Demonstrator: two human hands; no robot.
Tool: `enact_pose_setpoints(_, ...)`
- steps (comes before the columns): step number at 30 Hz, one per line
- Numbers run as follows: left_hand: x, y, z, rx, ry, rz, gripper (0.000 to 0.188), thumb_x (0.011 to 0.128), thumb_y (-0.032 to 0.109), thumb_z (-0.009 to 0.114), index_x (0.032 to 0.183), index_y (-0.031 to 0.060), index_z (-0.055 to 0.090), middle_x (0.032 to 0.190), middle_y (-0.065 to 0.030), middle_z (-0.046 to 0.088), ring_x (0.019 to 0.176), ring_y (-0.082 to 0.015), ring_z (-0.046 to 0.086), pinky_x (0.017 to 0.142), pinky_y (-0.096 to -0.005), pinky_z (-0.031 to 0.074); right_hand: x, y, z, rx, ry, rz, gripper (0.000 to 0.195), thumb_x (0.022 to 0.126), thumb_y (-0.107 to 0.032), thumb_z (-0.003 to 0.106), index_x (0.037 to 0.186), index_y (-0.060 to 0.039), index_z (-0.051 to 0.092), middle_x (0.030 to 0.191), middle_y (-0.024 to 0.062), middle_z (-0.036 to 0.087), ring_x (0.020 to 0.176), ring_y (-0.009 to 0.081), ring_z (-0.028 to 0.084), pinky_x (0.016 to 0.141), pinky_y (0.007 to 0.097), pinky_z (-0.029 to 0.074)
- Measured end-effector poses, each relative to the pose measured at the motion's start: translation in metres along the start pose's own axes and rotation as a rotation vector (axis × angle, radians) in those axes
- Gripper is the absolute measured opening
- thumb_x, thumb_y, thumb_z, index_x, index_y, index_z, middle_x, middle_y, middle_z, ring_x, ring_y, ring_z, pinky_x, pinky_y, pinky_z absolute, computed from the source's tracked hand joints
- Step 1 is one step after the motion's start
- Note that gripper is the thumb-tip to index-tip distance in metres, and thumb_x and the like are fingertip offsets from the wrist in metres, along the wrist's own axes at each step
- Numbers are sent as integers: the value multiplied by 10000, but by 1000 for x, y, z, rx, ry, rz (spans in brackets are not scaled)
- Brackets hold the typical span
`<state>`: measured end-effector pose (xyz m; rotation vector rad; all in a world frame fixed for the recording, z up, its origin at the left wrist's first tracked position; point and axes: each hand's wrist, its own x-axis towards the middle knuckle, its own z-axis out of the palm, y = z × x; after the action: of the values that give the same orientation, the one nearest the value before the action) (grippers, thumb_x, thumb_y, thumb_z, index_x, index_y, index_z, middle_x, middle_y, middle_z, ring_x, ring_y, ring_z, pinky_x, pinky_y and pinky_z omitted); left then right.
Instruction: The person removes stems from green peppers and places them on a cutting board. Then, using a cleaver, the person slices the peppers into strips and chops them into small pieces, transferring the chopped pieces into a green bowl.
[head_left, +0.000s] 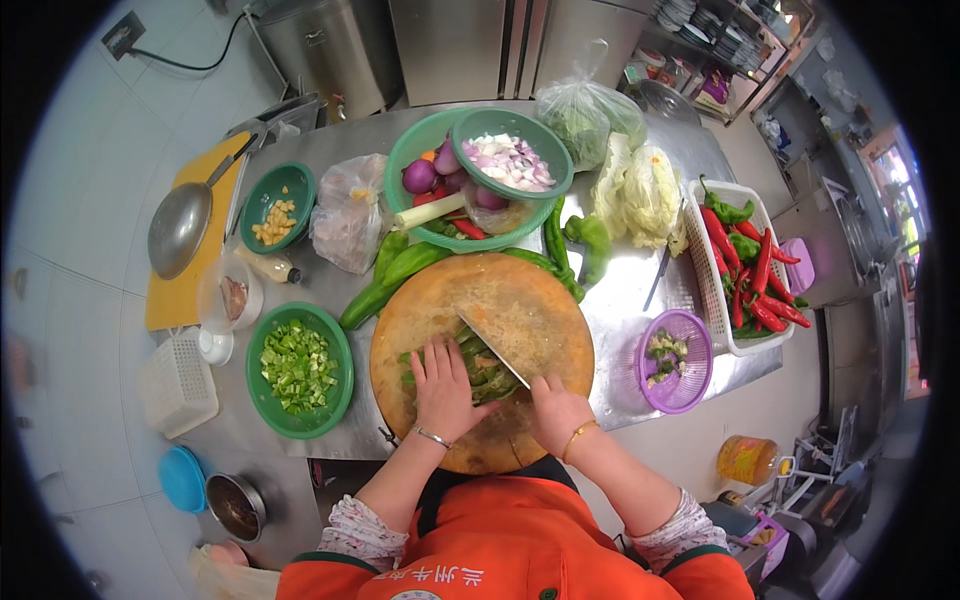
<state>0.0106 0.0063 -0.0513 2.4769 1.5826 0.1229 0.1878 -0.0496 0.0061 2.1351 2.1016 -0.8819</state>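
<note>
A round wooden chopping block (420, 315) lies before me at the table's front edge. On it are flattened green pepper pieces (491, 369), some with pale seeds and core showing. My left hand (442, 386) rests palm down over their left part, fingers stretched out and thumb apart. In my right hand (559, 412) is the handle of a knife, mostly covered by my fingers. Its blade (491, 346) slants up and left along the right side of the peppers. Whether the edge touches them I cannot tell.
Left of the block stands a green basket of chopped green pepper (300, 367). Whole green peppers (397, 277) lie against the block's far side. Behind are nested green baskets (480, 244) with onions. On the right are a purple basket (711, 364) and a white crate (697, 225) of red peppers.
</note>
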Motion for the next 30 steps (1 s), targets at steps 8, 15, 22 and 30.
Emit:
enact_pose_setpoints(8, -5, -14, 12, -29, 44, 27, 1009, 637, 565, 704, 1283, -136, 375, 1281, -261, 431, 1242, -385, 353, 1086, -546, 163, -17, -12, -21, 28, -81, 14, 253, 773, -37, 542, 992, 11, 424, 994, 254, 539, 803, 431, 606, 701, 473, 512)
enact_pose_setpoints(15, -2, -14, 10, -6, 52, 76, 877, 675, 491, 693, 1230, -131, 422, 1191, -229, 467, 1137, -354, 413, 1057, -520, 228, 9, -15, 14, -33, -101, 13, 237, 781, -47, 534, 981, 17, 426, 986, 277, 554, 814, 439, 605, 715, 478, 505)
enact_pose_setpoints(22, -17, -3, 11, -92, 50, 49, 972, 634, 505, 743, 1272, -126, 370, 1225, -248, 440, 1177, -379, 388, 1072, -525, 205, -9, 3, -8, 82, -7, -37, 232, 787, -68, 534, 968, 9, 412, 962, 271, 551, 777, 460, 581, 691, 500, 490)
enact_pose_setpoints(30, -25, -12, 10, -78, 7, 41, 1046, 604, 575, 734, 1266, -147, 367, 1241, -262, 433, 1220, -387, 358, 1084, -524, 204, -13, -18, -4, 42, -174, 40, 256, 792, -68, 533, 1007, 13, 419, 998, 272, 559, 867, 440, 595, 744, 491, 499)
